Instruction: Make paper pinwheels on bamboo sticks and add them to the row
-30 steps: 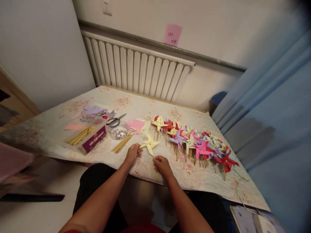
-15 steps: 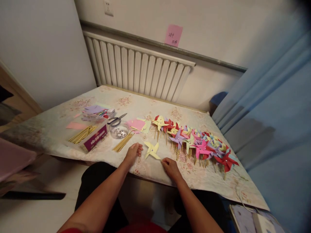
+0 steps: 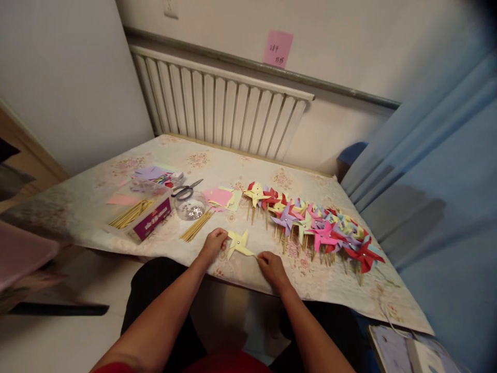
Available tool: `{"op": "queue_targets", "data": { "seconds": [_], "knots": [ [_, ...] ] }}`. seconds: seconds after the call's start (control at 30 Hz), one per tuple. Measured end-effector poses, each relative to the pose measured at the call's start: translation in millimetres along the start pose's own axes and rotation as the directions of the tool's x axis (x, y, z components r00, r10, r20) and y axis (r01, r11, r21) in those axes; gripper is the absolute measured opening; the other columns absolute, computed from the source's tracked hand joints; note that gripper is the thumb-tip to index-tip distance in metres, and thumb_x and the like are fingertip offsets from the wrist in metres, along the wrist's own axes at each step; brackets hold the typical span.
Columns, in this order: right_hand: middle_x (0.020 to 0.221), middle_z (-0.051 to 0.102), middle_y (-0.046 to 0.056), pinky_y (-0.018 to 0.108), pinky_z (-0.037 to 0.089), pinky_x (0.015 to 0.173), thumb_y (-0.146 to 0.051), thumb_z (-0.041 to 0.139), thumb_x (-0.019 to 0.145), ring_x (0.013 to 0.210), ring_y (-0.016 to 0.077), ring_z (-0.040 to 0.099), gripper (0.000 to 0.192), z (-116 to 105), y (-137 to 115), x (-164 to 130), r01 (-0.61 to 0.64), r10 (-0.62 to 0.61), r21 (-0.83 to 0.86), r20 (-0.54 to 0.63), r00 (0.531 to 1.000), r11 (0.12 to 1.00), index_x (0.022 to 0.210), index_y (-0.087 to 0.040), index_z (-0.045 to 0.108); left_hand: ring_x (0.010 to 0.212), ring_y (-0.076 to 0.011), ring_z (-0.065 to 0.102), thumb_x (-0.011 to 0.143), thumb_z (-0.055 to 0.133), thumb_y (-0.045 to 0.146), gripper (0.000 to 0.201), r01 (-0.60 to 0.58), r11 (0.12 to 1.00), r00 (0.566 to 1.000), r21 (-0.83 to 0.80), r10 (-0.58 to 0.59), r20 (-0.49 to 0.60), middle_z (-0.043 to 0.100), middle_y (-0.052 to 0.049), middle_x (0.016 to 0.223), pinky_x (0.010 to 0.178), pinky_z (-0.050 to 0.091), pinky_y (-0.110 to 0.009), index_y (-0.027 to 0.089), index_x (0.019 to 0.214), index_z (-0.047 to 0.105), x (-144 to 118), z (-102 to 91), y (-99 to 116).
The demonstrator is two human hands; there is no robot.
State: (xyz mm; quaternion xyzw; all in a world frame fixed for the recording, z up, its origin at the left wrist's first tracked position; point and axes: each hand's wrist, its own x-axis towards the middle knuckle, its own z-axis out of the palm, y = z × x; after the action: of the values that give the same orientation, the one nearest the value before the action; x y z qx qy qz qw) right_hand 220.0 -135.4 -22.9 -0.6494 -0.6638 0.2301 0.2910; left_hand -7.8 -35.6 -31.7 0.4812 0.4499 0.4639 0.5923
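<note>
Matt yellow paper pinwheel (image 3: 238, 243), thin wooden sticks (image 3: 196, 227), glossy floral tablecloth (image 3: 217, 166), clear plastic cup (image 3: 190, 206)

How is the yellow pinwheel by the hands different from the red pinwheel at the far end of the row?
The yellow pinwheel is pale yellow; the red pinwheel is deep red. The yellow pinwheel lies alone near the table edge, touched by the left hand and the right hand; the red pinwheel sits untouched at the right end of a crowded row. Both have four folded blades and a shiny centre.

Bare table (image 3: 240, 166) beyond; pinwheel row (image 3: 314, 225) crowds the right.
</note>
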Motion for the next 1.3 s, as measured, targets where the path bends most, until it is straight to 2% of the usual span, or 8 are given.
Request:
{"op": "queue_targets", "data": {
  "seconds": [0.17, 0.43, 0.63, 0.77, 1.13, 1.3],
  "knots": [
    [0.078, 0.069, 0.005, 0.025, 0.040, 0.069, -0.018, 0.051, 0.083, 0.076, 0.0184, 0.061, 0.021, -1.2, -2.7, -0.9, 0.008, -0.008, -0.007, 0.002, 1.000, 1.000, 0.074, -0.018, 0.070, 0.041, -0.0077, 0.038, 0.075, 0.059, 0.038, 0.022, 0.012, 1.000, 1.000, 0.017, -0.012, -0.025, 0.046, 0.006, 0.046, 0.045, 0.027, -0.022, 0.017, 0.069, 0.054, 2.3, 2.0, -3.0],
    [0.077, 0.069, 0.005, 0.025, 0.040, 0.068, -0.018, 0.052, 0.082, 0.075, 0.0183, 0.060, 0.019, -1.1, -1.9, -0.7, -0.012, 0.012, 0.006, -0.008, 1.000, 1.000, 0.074, -0.018, 0.069, 0.040, -0.0078, 0.038, 0.077, 0.055, 0.043, 0.027, 0.032, 0.999, 0.998, 0.035, -0.030, -0.047, 0.046, 0.005, 0.046, 0.044, 0.028, -0.022, 0.017, 0.069, 0.055, 2.8, 3.5, -4.7],
    [0.076, 0.068, 0.004, 0.025, 0.040, 0.068, -0.019, 0.051, 0.082, 0.074, 0.0178, 0.060, 0.020, -1.3, -1.8, -1.3, -0.019, 0.019, 0.005, -0.009, 1.000, 1.000, 0.073, -0.018, 0.069, 0.041, -0.0078, 0.039, 0.079, 0.053, 0.047, 0.032, 0.042, 0.999, 0.999, 0.009, -0.042, -0.014, 0.046, 0.005, 0.048, 0.044, 0.028, -0.022, 0.017, 0.069, 0.055, -0.1, 4.0, 2.2],
    [0.075, 0.068, 0.004, 0.025, 0.039, 0.068, -0.020, 0.051, 0.082, 0.074, 0.0177, 0.060, 0.020, -0.3, -0.3, -1.3, -0.010, 0.010, 0.000, -0.012, 1.000, 1.000, 0.073, -0.018, 0.069, 0.040, -0.0074, 0.039, 0.077, 0.056, 0.043, 0.028, 0.037, 0.999, 0.999, 0.033, -0.036, -0.025, 0.047, 0.006, 0.048, 0.043, 0.028, -0.022, 0.017, 0.070, 0.054, -1.0, 5.0, 4.1],
    [0.075, 0.068, 0.005, 0.025, 0.040, 0.068, -0.020, 0.051, 0.081, 0.074, 0.0182, 0.060, 0.020, -1.6, -2.9, -1.6, -0.018, 0.019, 0.009, -0.014, 1.000, 1.000, 0.072, -0.018, 0.069, 0.038, -0.0074, 0.038, 0.074, 0.057, 0.043, 0.026, 0.055, 0.998, 0.998, 0.039, -0.054, -0.033, 0.047, 0.005, 0.047, 0.042, 0.027, -0.021, 0.018, 0.069, 0.054, 3.7, 3.9, -5.0],
    [0.076, 0.068, 0.005, 0.026, 0.040, 0.069, -0.021, 0.051, 0.080, 0.075, 0.0184, 0.061, 0.020, 0.1, -0.7, -1.3, -0.031, 0.031, 0.022, -0.020, 0.999, 0.999, 0.074, -0.018, 0.069, 0.039, -0.0074, 0.038, 0.077, 0.054, 0.043, 0.027, 0.045, 0.999, 0.999, 0.019, -0.045, -0.011, 0.047, 0.005, 0.048, 0.043, 0.027, -0.022, 0.017, 0.069, 0.054, 2.2, 2.8, -2.5]
  ]
}}
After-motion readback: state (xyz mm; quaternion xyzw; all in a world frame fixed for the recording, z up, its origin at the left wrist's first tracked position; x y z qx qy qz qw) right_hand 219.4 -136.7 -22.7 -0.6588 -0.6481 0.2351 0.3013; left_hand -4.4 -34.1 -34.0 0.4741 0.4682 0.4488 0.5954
